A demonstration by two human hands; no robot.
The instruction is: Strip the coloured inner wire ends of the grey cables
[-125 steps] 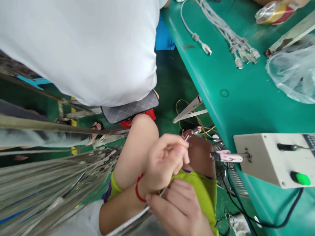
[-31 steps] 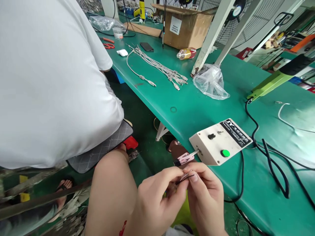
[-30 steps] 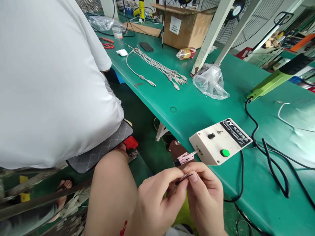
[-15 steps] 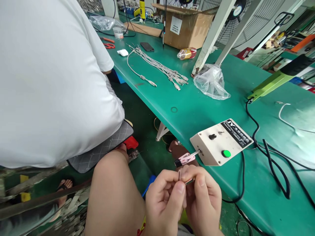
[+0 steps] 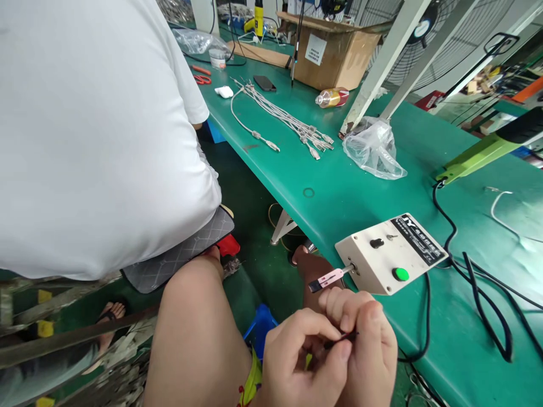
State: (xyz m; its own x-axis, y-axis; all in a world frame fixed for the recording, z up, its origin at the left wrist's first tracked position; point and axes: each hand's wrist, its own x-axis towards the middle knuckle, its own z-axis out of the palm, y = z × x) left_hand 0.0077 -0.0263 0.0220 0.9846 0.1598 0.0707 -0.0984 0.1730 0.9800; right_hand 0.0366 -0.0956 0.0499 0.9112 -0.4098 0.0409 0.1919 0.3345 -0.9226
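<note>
My left hand [image 5: 299,353] and my right hand [image 5: 369,345] meet low in the view, in front of my lap. Both are closed in a pinch. Thin dark wires [image 5: 340,340] run between the fingertips; most of their length is hidden by the fingers. Just above my knuckles, a pink clip [image 5: 330,279] with a dark tip sticks out on a metal shaft from a beige machine box [image 5: 360,257]. The box sits at the bench edge and has a black knob, a small toggle switch and a green button [image 5: 400,274].
On the green bench [image 5: 292,181] lie a bundle of grey USB cables [image 5: 288,117], a phone [image 5: 264,83], a bottle [image 5: 332,98], a plastic bag [image 5: 373,148] and a green-handled tool [image 5: 479,152] with black cord. A cardboard box [image 5: 331,59] stands behind. A person in white [image 5: 106,141] sits at left.
My hands have shifted slightly right and closer together, and my right hand has turned over the wires. The pink clip has rotated on its shaft. The whole view has moved a little.
</note>
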